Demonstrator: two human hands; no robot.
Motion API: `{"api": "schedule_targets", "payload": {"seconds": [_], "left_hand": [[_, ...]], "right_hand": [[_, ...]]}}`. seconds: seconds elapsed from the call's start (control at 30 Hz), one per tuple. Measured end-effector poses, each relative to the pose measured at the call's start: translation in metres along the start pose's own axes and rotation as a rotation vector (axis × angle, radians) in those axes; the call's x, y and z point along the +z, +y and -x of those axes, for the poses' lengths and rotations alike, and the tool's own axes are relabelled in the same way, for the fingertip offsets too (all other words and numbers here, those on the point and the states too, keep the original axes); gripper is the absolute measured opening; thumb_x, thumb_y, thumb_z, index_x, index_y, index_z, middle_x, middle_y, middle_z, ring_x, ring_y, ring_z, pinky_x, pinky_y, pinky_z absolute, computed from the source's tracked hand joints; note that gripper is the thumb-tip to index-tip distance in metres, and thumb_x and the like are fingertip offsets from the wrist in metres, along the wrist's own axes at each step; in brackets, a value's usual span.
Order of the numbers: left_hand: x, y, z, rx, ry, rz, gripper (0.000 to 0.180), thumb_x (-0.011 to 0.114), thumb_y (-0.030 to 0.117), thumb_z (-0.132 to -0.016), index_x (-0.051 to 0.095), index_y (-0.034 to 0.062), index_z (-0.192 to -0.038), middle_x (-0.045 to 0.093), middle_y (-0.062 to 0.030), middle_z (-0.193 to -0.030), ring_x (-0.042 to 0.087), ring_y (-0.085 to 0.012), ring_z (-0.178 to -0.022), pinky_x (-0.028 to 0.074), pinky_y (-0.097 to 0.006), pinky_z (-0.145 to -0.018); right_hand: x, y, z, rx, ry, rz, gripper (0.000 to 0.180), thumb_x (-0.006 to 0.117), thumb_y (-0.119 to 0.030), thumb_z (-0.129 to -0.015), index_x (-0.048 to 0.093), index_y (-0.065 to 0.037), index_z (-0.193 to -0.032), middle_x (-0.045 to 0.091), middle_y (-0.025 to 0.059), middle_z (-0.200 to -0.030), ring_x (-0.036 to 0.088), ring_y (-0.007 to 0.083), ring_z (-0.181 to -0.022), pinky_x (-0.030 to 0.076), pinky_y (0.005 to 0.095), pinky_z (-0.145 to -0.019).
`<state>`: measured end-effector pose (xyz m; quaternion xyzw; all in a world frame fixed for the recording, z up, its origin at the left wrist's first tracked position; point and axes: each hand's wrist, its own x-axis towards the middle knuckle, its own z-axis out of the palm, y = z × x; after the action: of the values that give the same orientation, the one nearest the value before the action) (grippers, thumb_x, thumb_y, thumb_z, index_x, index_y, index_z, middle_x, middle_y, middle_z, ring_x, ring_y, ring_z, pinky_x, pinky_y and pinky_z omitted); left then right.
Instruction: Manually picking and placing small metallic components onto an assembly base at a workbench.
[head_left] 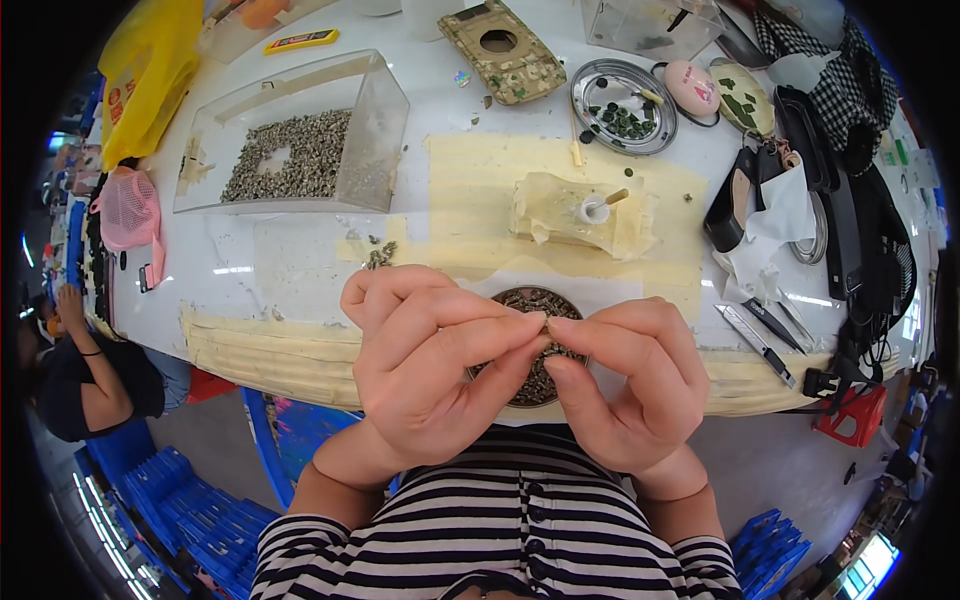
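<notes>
My left hand (pixel 425 365) and my right hand (pixel 632 385) meet at the fingertips, with thumbs and forefingers pinched close together. A tiny piece seems to be between them, too small to name. Directly below the fingers is a round dish (pixel 527 403) filled with many small metallic-brown parts; my hands hide much of it. A small loose pile of similar parts (pixel 381 253) lies on the table just beyond my left hand. Further back at left, a clear open box (pixel 372 160) holds a large heap of these small parts.
A taped block with a small cup and stick (pixel 597 208) stands ahead. Behind are a camouflage model hull (pixel 503 52) and a metal plate of dark green bits (pixel 625 125). A craft knife (pixel 755 345) and tweezers (pixel 796 318) lie at right; a yellow bag (pixel 150 80) hangs far left.
</notes>
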<state>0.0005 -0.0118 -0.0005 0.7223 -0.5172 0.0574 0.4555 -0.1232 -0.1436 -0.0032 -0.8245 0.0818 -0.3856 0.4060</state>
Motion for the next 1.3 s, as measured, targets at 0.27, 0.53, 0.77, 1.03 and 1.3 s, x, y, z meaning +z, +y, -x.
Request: {"api": "schedule_targets", "payload": {"seconds": [0.27, 0.53, 0.77, 1.03, 1.3], "left_hand": [[-0.007, 0.000, -0.003, 0.036, -0.070, 0.028, 0.032, 0.085, 0.003, -0.065, 0.075, 0.0111, -0.095, 0.069, 0.0017, -0.091, 0.053, -0.0198, -0.081, 0.038, -0.032, -0.074], [-0.003, 0.000, -0.002, 0.001, -0.049, -0.014, 0.033, 0.086, 0.009, -0.065, 0.077, 0.0149, -0.096, 0.070, 0.0073, -0.091, 0.055, -0.0155, -0.084, 0.031, -0.032, -0.080], [0.002, 0.000, -0.001, -0.007, -0.008, -0.012, 0.032, 0.086, 0.007, -0.064, 0.077, 0.0139, -0.094, 0.069, 0.0068, -0.089, 0.055, -0.0162, -0.084, 0.032, -0.032, -0.081], [-0.004, 0.000, 0.000, -0.008, -0.050, 0.024, 0.032, 0.085, 0.006, -0.065, 0.076, 0.0122, -0.095, 0.069, 0.0044, -0.090, 0.054, -0.0183, -0.083, 0.035, -0.032, -0.078], [-0.004, 0.000, -0.003, 0.018, -0.077, -0.018, 0.029, 0.083, 0.002, -0.066, 0.074, 0.0083, -0.093, 0.067, -0.0012, -0.089, 0.052, -0.0231, -0.082, 0.041, -0.033, -0.074]], "right_hand": [[0.000, 0.001, -0.001, 0.091, -0.049, -0.023, 0.030, 0.084, -0.007, -0.072, 0.073, -0.001, -0.099, 0.066, 0.0096, -0.084, 0.061, 0.0201, -0.067, 0.048, 0.0280, -0.055], [0.002, 0.000, -0.001, 0.078, -0.005, 0.013, 0.028, 0.086, -0.006, -0.069, 0.073, -0.003, -0.094, 0.066, 0.0080, -0.083, 0.061, 0.0198, -0.066, 0.046, 0.0286, -0.055], [0.001, 0.002, -0.001, -0.053, 0.004, 0.048, 0.030, 0.086, -0.004, -0.067, 0.074, -0.003, -0.095, 0.066, 0.0061, -0.083, 0.060, 0.0183, -0.067, 0.045, 0.0275, -0.054], [0.004, 0.002, -0.001, 0.072, -0.061, 0.028, 0.032, 0.087, -0.011, -0.069, 0.073, -0.003, -0.096, 0.065, 0.0064, -0.082, 0.059, 0.0203, -0.069, 0.046, 0.0307, -0.057], [0.001, 0.000, 0.002, 0.060, -0.009, 0.026, 0.031, 0.088, -0.013, -0.069, 0.073, -0.006, -0.095, 0.066, 0.0036, -0.085, 0.059, 0.0194, -0.070, 0.042, 0.0302, -0.060]]}}
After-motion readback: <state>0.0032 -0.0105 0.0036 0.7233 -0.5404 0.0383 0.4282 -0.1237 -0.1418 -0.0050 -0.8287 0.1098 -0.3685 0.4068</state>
